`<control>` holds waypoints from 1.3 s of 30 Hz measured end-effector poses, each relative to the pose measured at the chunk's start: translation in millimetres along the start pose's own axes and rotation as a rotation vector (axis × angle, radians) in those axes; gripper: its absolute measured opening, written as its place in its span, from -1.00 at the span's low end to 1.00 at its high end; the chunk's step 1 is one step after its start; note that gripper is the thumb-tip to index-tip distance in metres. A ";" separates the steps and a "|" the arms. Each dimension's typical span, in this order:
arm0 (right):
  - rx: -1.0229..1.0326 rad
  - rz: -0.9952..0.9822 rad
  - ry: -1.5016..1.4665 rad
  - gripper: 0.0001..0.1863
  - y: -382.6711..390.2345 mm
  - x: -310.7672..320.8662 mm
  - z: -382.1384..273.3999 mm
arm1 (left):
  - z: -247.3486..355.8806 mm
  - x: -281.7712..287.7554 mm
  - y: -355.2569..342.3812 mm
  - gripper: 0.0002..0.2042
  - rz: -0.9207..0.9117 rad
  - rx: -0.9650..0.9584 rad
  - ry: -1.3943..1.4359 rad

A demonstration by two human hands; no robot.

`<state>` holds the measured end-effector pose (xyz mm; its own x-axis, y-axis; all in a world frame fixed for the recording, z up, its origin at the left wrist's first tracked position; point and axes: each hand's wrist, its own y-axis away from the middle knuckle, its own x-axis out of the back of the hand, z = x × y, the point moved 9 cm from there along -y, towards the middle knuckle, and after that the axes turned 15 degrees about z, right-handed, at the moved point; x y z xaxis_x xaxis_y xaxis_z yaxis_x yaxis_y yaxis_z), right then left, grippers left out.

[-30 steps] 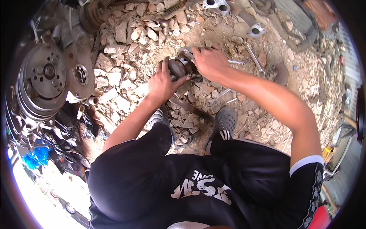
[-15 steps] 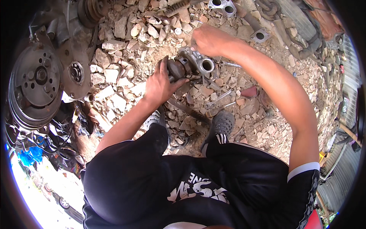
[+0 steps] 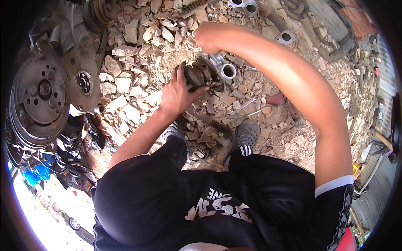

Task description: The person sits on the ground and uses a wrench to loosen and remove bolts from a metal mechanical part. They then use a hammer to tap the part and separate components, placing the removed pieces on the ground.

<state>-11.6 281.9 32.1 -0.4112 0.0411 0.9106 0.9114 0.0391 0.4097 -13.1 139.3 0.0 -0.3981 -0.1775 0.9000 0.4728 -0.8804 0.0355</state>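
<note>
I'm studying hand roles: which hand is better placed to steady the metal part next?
Probably the left hand: it grasps the metal part by its dark end. The right hand is curled at the far side, its grip hidden.

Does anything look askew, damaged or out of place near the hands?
No spill or clear damage stands out. Mildly odd: a slim silver metal wrench lies loose on pale jagged stones, between the brown-and-silver round metal assembly and the grey perforated right shoe; grit could foul it.
</note>
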 end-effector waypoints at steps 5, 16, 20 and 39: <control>-0.127 -0.080 0.006 -0.79 -17.5 -3.1 -2.4 | -2.6 1.9 -0.9 0.20 0.012 -0.012 0.039; -0.273 -0.336 -0.104 -0.66 33.9 -8.4 -6.6 | 2.7 -0.7 5.9 0.21 0.014 -0.115 -0.090; -0.357 -0.455 -0.367 -0.64 33.3 -37.9 11.3 | 14.4 -5.2 -1.2 0.20 -0.057 -0.124 -0.087; -0.418 -0.130 -0.462 -0.62 71.7 -55.5 8.0 | 22.2 -9.0 1.1 0.20 -0.125 -0.143 -0.157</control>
<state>76.4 290.5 10.5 -0.3997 0.4926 0.7730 0.7454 -0.3161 0.5869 8.5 149.7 1.6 -0.3145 -0.0032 0.9493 0.3074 -0.9465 0.0987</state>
